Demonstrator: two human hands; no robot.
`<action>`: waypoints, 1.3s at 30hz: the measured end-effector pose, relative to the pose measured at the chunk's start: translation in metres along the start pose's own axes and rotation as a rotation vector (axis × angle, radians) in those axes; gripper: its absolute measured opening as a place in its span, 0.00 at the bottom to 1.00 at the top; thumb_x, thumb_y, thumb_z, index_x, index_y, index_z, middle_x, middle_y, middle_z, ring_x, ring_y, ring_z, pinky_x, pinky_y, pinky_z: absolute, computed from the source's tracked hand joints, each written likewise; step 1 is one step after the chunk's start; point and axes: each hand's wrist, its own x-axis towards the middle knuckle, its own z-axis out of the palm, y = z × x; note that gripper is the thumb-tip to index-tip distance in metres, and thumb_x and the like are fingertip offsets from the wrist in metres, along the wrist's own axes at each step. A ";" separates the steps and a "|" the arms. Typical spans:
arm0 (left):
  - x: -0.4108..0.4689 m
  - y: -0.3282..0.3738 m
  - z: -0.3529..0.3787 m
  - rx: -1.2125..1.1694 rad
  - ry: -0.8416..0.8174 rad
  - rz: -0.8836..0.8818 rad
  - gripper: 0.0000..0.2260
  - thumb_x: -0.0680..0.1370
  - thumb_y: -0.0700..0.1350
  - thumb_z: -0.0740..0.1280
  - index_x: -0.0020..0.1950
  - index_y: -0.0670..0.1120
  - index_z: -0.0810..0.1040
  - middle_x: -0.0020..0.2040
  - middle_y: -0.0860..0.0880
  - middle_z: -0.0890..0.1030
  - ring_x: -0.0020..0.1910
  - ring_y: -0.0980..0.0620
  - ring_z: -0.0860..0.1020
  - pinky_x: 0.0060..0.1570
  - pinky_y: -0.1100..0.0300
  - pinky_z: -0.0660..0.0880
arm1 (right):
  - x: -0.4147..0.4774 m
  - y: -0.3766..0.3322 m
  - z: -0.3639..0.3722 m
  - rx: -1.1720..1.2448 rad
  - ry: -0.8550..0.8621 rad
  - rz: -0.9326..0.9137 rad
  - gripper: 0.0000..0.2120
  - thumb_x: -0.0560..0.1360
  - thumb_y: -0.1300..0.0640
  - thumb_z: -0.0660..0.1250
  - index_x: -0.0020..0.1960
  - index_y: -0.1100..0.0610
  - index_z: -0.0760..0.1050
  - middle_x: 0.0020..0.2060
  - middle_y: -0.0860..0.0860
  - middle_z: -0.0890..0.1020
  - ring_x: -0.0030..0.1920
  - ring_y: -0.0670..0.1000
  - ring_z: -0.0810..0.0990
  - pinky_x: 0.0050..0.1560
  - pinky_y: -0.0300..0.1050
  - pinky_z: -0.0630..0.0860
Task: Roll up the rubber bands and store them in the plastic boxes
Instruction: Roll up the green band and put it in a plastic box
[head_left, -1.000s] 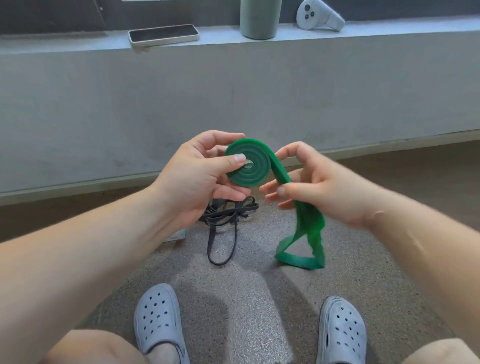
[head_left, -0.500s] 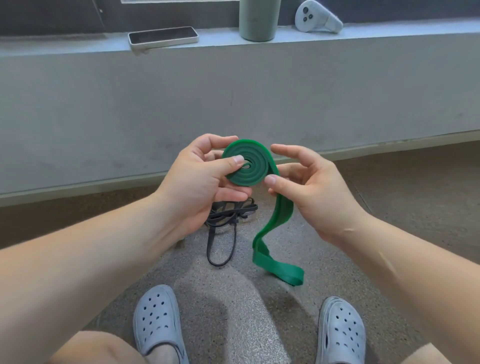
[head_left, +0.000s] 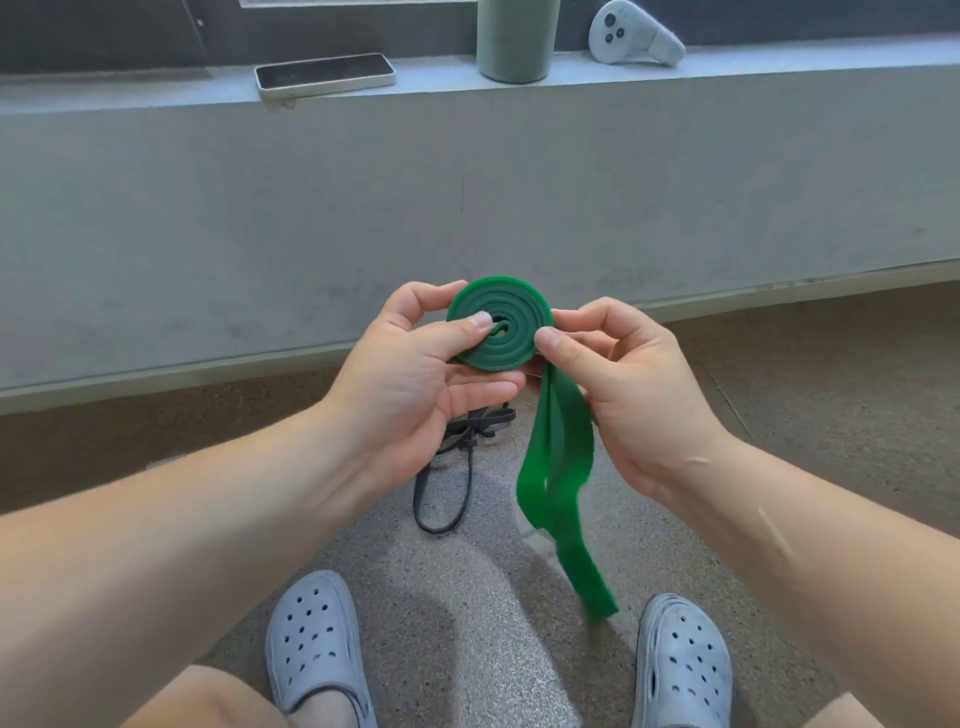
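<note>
A green rubber band (head_left: 519, 317) is wound into a flat coil held in front of me at mid-frame. My left hand (head_left: 415, 384) grips the coil, thumb pressed on its face near the centre, fingers behind. My right hand (head_left: 628, 384) pinches the band at the coil's right rim, thumb on top. The loose green tail hangs down from there and swings above the floor. A thin black rubber band (head_left: 452, 467) lies tangled on the floor below my left hand, partly hidden by it. No plastic box is in view.
A grey ledge (head_left: 156, 98) runs across the top, carrying a phone (head_left: 324, 75), a green cup (head_left: 517, 41) and a white controller (head_left: 634, 34). My feet in grey clogs (head_left: 314, 639) rest on the speckled floor at the bottom.
The coil has grown by about a turn. The right hand shifted its pinch along the coil's rim, and the hanging tail became shorter, lifted off the floor and swung.
</note>
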 end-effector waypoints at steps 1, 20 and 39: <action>0.000 0.000 0.001 -0.017 -0.012 -0.013 0.10 0.80 0.35 0.66 0.54 0.50 0.73 0.43 0.40 0.85 0.32 0.40 0.83 0.29 0.56 0.82 | 0.000 0.000 0.000 0.009 0.007 -0.001 0.05 0.73 0.65 0.72 0.43 0.59 0.77 0.45 0.62 0.86 0.44 0.59 0.85 0.49 0.58 0.84; 0.002 0.012 -0.012 0.631 -0.339 0.021 0.16 0.79 0.36 0.69 0.60 0.54 0.83 0.50 0.44 0.86 0.33 0.35 0.82 0.28 0.56 0.81 | 0.015 -0.027 -0.021 -0.336 -0.272 -0.020 0.08 0.72 0.64 0.74 0.45 0.58 0.75 0.36 0.53 0.84 0.39 0.51 0.83 0.44 0.41 0.78; 0.006 0.014 -0.016 0.292 -0.007 0.227 0.12 0.79 0.34 0.67 0.57 0.50 0.80 0.54 0.39 0.83 0.33 0.38 0.83 0.28 0.56 0.82 | 0.041 -0.008 -0.040 -1.310 -0.150 -0.108 0.16 0.76 0.61 0.65 0.61 0.49 0.72 0.43 0.52 0.79 0.46 0.60 0.78 0.47 0.51 0.76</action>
